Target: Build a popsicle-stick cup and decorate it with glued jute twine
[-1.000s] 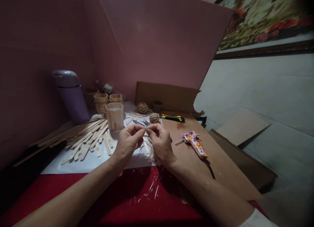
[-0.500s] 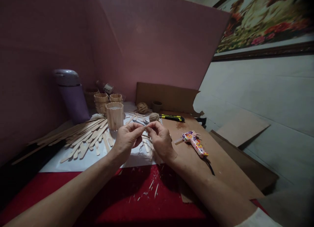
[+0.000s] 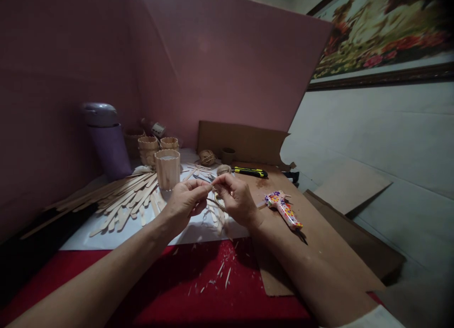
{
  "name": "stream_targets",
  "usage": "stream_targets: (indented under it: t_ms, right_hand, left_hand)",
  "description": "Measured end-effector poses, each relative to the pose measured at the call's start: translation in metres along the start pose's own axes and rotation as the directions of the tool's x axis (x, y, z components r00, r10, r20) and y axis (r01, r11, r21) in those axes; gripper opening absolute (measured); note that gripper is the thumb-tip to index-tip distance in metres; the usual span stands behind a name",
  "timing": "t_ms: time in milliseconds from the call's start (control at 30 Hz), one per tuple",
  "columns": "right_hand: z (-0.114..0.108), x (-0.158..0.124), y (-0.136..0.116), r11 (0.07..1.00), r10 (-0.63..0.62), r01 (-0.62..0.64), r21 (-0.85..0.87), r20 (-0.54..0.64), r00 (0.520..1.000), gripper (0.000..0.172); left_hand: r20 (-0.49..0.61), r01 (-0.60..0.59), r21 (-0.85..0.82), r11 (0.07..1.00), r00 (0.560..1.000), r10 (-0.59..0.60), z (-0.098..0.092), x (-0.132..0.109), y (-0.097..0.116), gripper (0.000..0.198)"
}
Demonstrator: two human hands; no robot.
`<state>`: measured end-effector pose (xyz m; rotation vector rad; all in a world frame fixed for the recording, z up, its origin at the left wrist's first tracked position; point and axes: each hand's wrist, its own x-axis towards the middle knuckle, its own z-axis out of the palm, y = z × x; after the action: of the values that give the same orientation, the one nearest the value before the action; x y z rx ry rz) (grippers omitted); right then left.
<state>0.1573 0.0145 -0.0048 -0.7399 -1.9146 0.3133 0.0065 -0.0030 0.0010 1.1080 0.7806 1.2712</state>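
Note:
My left hand [image 3: 186, 199] and my right hand [image 3: 236, 199] meet above the white sheet. Thumb and forefinger of each are pinched on a short bit of twine [image 3: 213, 188], mostly covered by the fingertips. A thin loop of strand [image 3: 220, 205] shows below my right fingers; I cannot tell whether it is the same piece. Just beyond the hands lies a ball of twine [image 3: 223, 170], with a second twine ball [image 3: 207, 157] farther back. Left of my hands stands a round cup made of wooden craft sticks [image 3: 168, 172].
Loose craft sticks [image 3: 127, 200] fan out at left beside a purple bottle [image 3: 109, 148]. More stick cups [image 3: 148, 150] stand behind. On the cardboard [image 3: 319, 243] at right are a yellow-black utility knife [image 3: 251, 172] and a flowered glue gun [image 3: 283, 209]. Wood splinters [image 3: 227, 276] litter the red cloth.
Both hands stay pinched together, with a slight shift of the right hand and its wrist. The loop below the right fingers shows more clearly. The whole view has shifted slightly.

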Motion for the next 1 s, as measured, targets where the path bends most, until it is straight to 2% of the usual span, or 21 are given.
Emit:
stream_targets:
  t_ms: [100,200,300,400,500,600,733,833,1000]
  right_hand:
    - [-0.005,0.0,0.002,0.977,-0.153,0.156,-0.143,0.03,0.988,0.013]
    - [-0.009,0.002,0.003,0.929,-0.281,0.293,-0.226,0.084,0.956,0.018]
    - [-0.013,0.004,0.001,0.869,-0.352,0.377,-0.32,0.136,0.926,0.019]
    - [-0.014,0.005,-0.001,0.812,-0.377,0.423,-0.402,0.191,0.906,0.019]
    - [-0.011,0.005,-0.001,0.877,-0.305,0.341,-0.339,0.156,0.94,0.018]
    - [-0.006,0.004,0.0,0.981,-0.119,0.123,-0.151,0.037,0.992,0.016]
    - [-0.002,0.003,-0.002,0.997,0.076,-0.075,-0.031,0.035,0.997,0.014]
    - [0.0,0.002,-0.006,0.993,0.114,-0.113,-0.025,0.044,0.992,0.01]
    - [-0.001,0.001,-0.007,0.995,0.08,-0.076,-0.061,0.071,0.994,0.01]
  left_hand:
    - [0.037,0.041,-0.002,0.999,0.998,-0.041,0.0,-0.001,0.001,0.029]
    - [0.1,0.099,-0.002,0.995,0.99,-0.098,0.0,-0.003,0.003,0.032]
    - [0.169,0.169,-0.007,0.986,0.972,-0.166,-0.001,-0.004,0.004,0.037]
    - [0.189,0.206,-0.023,0.978,0.962,-0.198,-0.003,-0.003,0.003,0.036]
    - [0.149,0.203,-0.037,0.978,0.969,-0.196,-0.002,-0.002,0.002,0.035]
    - [0.063,0.156,-0.05,0.986,0.986,-0.153,0.001,-0.001,0.003,0.031]
    - [-0.059,0.072,-0.031,0.997,0.996,-0.074,0.003,-0.002,0.005,0.025]
    - [-0.069,0.033,-0.013,0.999,0.997,-0.033,0.003,-0.003,0.005,0.027]
    - [-0.071,0.04,-0.011,0.999,0.997,-0.04,0.003,-0.004,0.004,0.024]
